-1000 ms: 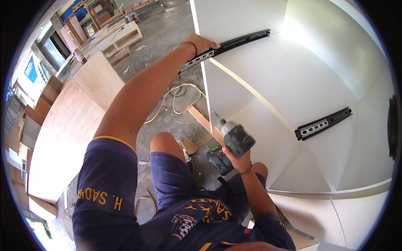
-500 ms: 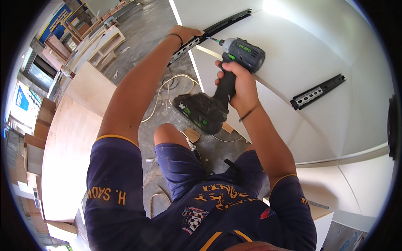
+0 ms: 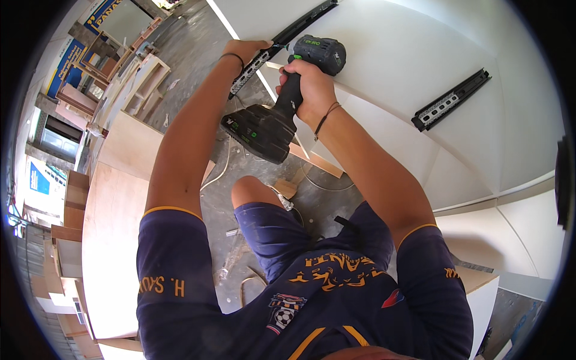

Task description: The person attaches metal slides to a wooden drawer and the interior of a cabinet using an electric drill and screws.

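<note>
My right hand [image 3: 312, 90] is wrapped round the grip of a black and grey cordless driver [image 3: 264, 132] with green marks. The driver's bit end reaches a black metal drawer slide [image 3: 303, 23], close to my left fingertips. My left hand [image 3: 249, 50] is closed on that slide, which lies slanting over the edge of a white cabinet panel [image 3: 258, 18]. A silvery perforated part of the slide shows below my left hand. The contact between bit and slide is too small to make out, and my left fingers are partly hidden.
A second drawer slide [image 3: 451, 101] is on the white panel to the right. Pale cable [image 3: 223, 168] and wood offcuts [image 3: 287, 187] lie on the grey floor [image 3: 327, 207] around my knees. Wooden panels [image 3: 114, 228] and unfinished cabinet parts [image 3: 147, 84] stand at the left.
My right hand has brought the driver left and up, nearer the slide, so its bit shows less. My left hand keeps its hold. The whole view has shifted a little.
</note>
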`<act>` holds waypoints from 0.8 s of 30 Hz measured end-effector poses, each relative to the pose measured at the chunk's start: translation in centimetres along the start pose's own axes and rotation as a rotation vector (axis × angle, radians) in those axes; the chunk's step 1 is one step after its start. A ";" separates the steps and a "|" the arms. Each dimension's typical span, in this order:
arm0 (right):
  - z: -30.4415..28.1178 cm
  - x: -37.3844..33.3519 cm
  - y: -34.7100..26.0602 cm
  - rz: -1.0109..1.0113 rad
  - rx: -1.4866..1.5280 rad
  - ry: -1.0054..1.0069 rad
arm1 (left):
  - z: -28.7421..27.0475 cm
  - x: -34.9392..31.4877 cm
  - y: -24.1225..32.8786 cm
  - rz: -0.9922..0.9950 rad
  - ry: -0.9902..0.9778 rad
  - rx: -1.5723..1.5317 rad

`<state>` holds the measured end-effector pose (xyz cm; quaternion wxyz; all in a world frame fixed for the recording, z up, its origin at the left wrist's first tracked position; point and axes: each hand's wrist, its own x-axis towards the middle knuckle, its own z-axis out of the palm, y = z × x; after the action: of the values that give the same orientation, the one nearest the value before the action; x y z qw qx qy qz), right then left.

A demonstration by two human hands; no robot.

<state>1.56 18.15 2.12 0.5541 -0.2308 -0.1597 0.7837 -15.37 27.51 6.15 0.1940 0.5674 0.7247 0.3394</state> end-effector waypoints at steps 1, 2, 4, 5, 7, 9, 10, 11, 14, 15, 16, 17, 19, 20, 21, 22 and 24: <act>0.0 0.2 0.0 -0.004 0.010 0.016 | 0.0 0.1 0.2 -0.025 -0.010 0.014; 0.1 0.4 0.0 -0.007 0.016 0.030 | 0.0 0.0 0.3 -0.042 -0.021 -0.006; 0.3 0.7 0.1 -0.017 0.030 0.049 | 0.2 -0.2 0.5 -0.075 -0.045 -0.047; 0.5 0.7 0.1 -0.014 0.030 0.052 | 0.0 0.1 0.2 -0.077 -0.042 -0.056; 0.8 0.6 0.1 -0.008 0.029 0.059 | -0.1 0.7 -0.3 -0.082 -0.038 -0.076; 0.5 0.8 0.0 -0.008 0.019 0.076 | 0.3 0.5 0.0 -0.065 -0.047 -0.063; 0.3 0.9 -0.1 -0.007 0.013 0.074 | 0.5 0.4 0.2 -0.056 -0.052 -0.056; 0.6 0.7 -0.1 0.000 0.011 0.062 | 0.3 1.0 -0.5 -0.036 -0.047 -0.080; 0.8 0.5 0.0 0.006 0.010 0.045 | 0.1 2.2 -1.8 -0.017 -0.052 -0.100; 0.4 0.6 -0.2 -0.001 0.010 0.055 | 0.3 1.1 -0.5 -0.037 -0.075 -0.069; -0.1 0.8 -0.3 -0.006 0.006 0.067 | 0.8 0.5 0.2 -0.056 -0.097 -0.039; 0.2 0.7 -0.2 -0.002 0.006 0.060 | 0.5 0.7 0.0 -0.062 -0.081 -0.055; 0.8 0.4 -0.1 0.003 0.009 0.050 | 0.0 1.4 -0.9 -0.073 -0.050 -0.089; 0.8 0.3 -0.1 0.004 0.011 0.050 | -0.1 1.6 -1.1 -0.054 -0.056 -0.107; 0.9 0.3 -0.1 0.005 0.012 0.051 | -0.1 1.7 -1.3 -0.035 -0.062 -0.124; 1.0 0.3 -0.1 0.002 0.006 0.042 | -0.2 1.8 -1.5 -0.016 -0.067 -0.142; 0.6 0.7 -0.1 -0.011 -0.008 0.041 | 0.2 1.2 -0.6 -0.045 -0.073 -0.120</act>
<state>1.18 18.84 2.53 0.5608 -0.2480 -0.1528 0.7750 -15.99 28.62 5.64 0.2616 0.5504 0.7080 0.3568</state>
